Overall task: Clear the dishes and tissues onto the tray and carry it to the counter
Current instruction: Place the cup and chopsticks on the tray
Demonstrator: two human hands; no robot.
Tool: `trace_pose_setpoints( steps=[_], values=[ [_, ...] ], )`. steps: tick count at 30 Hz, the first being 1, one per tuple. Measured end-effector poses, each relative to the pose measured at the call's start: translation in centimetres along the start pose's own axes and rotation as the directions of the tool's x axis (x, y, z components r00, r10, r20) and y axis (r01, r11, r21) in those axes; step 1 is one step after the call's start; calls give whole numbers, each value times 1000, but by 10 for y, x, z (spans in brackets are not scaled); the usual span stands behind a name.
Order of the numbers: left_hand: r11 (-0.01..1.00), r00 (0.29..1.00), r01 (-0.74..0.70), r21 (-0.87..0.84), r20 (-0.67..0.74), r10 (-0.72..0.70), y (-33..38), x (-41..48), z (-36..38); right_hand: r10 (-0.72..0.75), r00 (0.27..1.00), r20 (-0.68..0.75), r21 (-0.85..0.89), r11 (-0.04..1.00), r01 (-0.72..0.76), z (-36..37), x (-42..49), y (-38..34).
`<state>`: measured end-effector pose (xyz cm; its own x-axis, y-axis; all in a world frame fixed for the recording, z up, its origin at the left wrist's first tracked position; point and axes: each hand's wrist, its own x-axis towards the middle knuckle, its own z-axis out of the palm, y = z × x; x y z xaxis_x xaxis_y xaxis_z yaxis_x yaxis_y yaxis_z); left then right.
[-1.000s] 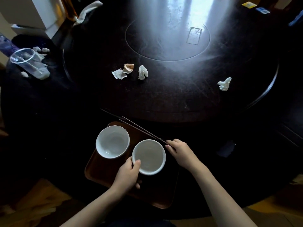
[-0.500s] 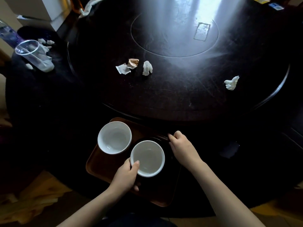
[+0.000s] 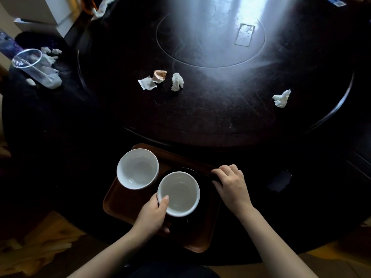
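At the near edge of the dark round surface (image 3: 200,117), I am watching both bare forearms reaching forward over a brown tray (image 3: 124,205). My view is showing the left hand (image 3: 152,215) curling around the near-left rim of a white bowl (image 3: 178,194), thumb lying over the lip and pointing inward, the other fingers wrapping underneath; this grip is closing firmly on the bowl. That bowl is sitting over a dark plate (image 3: 204,189) on the right half of the tray. A second white bowl (image 3: 137,168) is standing upright just beside it, at the tray's far-left corner, the two rims nearly touching. The right hand (image 3: 230,182) is lying palm down at the tray's far-right edge, knuckles raised and fingers bent downward; I cannot tell whether this grip is pinching anything, because the fingertips are sinking into shadow. The right wrist is angling inward, the forearm running back toward the lower right.

Farther out, on the raised turntable, crumpled tissues are lying loose: a flat white one (image 3: 147,85), a brown-stained one (image 3: 159,76) touching it, a twisted white one (image 3: 177,82) just beside those, and another (image 3: 282,98) well apart to the right. A clear plastic cup (image 3: 36,69) is tilting among more tissue scraps (image 3: 51,51) at far left.
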<state>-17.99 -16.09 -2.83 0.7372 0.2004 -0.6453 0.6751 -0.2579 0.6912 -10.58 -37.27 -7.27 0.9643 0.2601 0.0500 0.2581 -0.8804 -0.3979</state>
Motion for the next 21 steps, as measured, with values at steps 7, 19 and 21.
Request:
trace_pose_setpoints(
  steps=[7,19,21],
  values=[
    [999,999,33,-15,11,-33,0,2,1,101,995,-19,69,993,-99,13,9,-7],
    [1000,1000,14,-4,18,-14,4,3,0,141,989,50,208,967,-149,0,6,-16],
    [1000,1000,14,-3,11,-14,4,3,0,146,958,245,130,975,-182,4,10,-22]
  ],
)
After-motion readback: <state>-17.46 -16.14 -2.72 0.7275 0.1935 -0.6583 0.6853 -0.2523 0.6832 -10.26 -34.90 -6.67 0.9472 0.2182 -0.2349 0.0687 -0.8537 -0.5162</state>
